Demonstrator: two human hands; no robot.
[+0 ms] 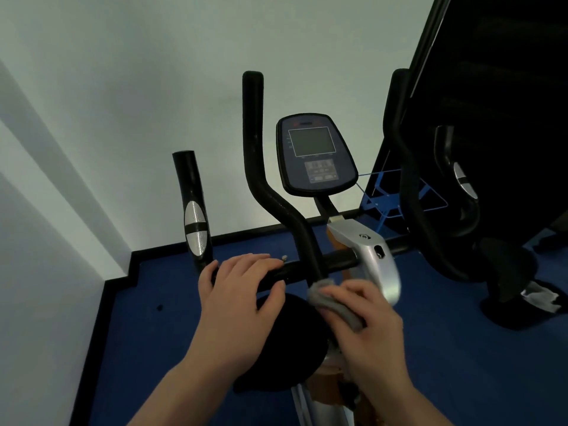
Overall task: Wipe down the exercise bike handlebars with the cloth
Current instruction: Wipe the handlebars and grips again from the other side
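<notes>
Currently right hand (365,315) grips the bunched grey cloth (330,299), fingers curled round it, pressing it at the base of the black handlebars (295,229) just ahead of the knuckles; left hand (242,287) lies beside it, fingers wrapped over the horizontal bar with thumb underneath, steadying. Wiping looks underway at the junction by the silver bracket (373,256). Next likely sliding the cloth up the curved upright, console (315,155) beyond.

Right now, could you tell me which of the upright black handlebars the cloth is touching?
The tall curved handlebar left of the console; the right hand presses the grey cloth against its base.
</notes>
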